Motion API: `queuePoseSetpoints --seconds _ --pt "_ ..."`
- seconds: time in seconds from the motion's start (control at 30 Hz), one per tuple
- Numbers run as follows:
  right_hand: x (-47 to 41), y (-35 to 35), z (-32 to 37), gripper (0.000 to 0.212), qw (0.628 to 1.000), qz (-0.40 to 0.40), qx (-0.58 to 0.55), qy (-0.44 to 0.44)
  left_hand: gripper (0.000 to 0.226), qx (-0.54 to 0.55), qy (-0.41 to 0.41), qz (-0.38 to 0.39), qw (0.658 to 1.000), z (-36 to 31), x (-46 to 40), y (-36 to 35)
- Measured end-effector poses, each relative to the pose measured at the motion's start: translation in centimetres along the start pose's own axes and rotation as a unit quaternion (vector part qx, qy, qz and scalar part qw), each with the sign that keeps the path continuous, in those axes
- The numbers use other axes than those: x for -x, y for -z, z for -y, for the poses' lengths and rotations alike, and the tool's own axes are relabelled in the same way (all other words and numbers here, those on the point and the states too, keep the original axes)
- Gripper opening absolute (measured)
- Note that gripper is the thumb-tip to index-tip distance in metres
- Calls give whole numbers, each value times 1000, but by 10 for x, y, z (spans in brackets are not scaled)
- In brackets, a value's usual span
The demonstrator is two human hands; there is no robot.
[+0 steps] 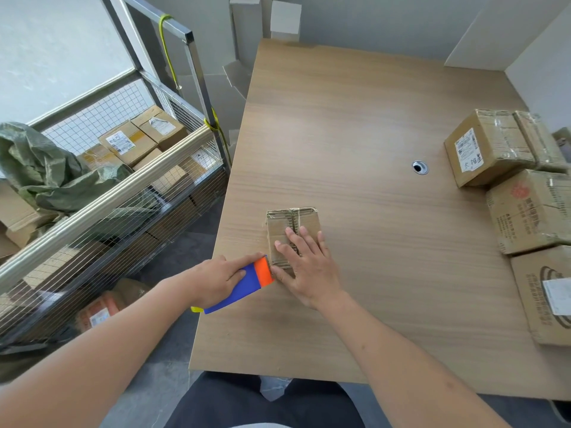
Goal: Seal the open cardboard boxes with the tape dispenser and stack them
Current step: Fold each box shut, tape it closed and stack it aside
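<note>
Head view only: small brown cardboard box [293,233] lies near the front left part of the pale wooden table [355,125], its top flaps closed and already striped with clear tape at the far end. Right hand [304,264] lies flat on the box top with fingers straight and spread, pressing the flaps down. Left hand [216,278] is curled round the blue and orange plastic tape dispenser [244,284], index finger stretched along its back, and the orange toothed end touches the near edge of the box, just beside the right thumb.

Judging from this, a strip is being started or cut at the near edge. To do it well, the pressing hand should keep both flaps level and the seam shut while the dispenser runs straight along it, and the thumb should stay out of the blade's way. Firm downward pressure would help the tape bond without wrinkles.

Three larger taped cardboard boxes [500,149] sit touching in a row at the table's right edge, likely where this one belongs. Left of the table, a wire mesh cart [133,186] holds more parcels.
</note>
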State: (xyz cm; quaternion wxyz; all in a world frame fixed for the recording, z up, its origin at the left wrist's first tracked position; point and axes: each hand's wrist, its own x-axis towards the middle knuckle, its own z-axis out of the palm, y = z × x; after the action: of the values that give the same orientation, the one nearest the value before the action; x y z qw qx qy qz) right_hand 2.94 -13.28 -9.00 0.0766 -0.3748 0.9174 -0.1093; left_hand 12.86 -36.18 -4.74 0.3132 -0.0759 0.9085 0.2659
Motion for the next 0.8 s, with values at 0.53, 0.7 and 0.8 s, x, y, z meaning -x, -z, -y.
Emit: queuePoseSetpoints --seconds 0.53,0.7,0.8 --pt "-5 7 9 60 1000 20 -17 -17 50 75 71 -4 995 37 1 -1" --pt "-5 1 14 60 999 -5 -11 -32 52 54 84 -53 994 20 -3 -11" --pt "-4 -2 18 58 999 -33 -2 -40 56 26 97 -112 989 6 -6 -21"
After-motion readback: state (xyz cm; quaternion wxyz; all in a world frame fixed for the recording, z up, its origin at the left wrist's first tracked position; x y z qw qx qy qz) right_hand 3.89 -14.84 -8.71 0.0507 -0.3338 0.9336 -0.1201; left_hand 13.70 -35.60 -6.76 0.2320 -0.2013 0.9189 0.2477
